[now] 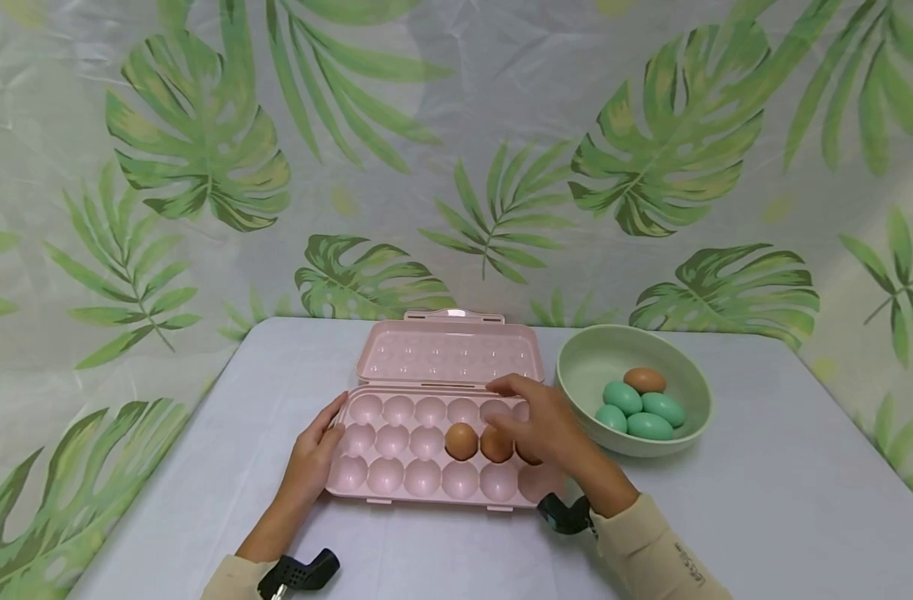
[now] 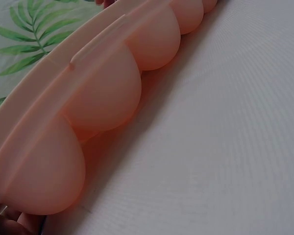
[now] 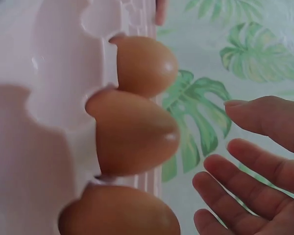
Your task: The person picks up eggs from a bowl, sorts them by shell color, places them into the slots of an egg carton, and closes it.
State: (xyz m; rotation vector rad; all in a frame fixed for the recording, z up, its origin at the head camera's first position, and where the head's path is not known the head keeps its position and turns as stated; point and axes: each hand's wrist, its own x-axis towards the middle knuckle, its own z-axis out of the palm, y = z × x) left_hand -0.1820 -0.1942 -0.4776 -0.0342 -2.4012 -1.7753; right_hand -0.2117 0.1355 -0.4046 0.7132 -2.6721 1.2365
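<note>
A pink egg carton (image 1: pixel 423 477) lies open on the table, its lid (image 1: pixel 456 350) folded back at the far side. Three brown eggs stand in the right half of its middle row; one brown egg (image 1: pixel 461 442) is the leftmost, and another brown egg (image 3: pixel 132 132) shows close in the right wrist view. My left hand (image 1: pixel 311 458) holds the carton's left end, thumb at the rim. Over the carton's right part is my right hand (image 1: pixel 542 425), fingers spread and empty, partly covering the rightmost egg. In the right wrist view, the right hand (image 3: pixel 257 181) is apart from the eggs.
To the right of the carton stands a light green bowl (image 1: pixel 696 400). Inside it are a brown egg (image 1: pixel 644 381) and several green eggs (image 1: pixel 649 426). A white cloth (image 1: pixel 223 450) covers the table, and a leaf-patterned curtain (image 1: pixel 501 100) hangs behind it.
</note>
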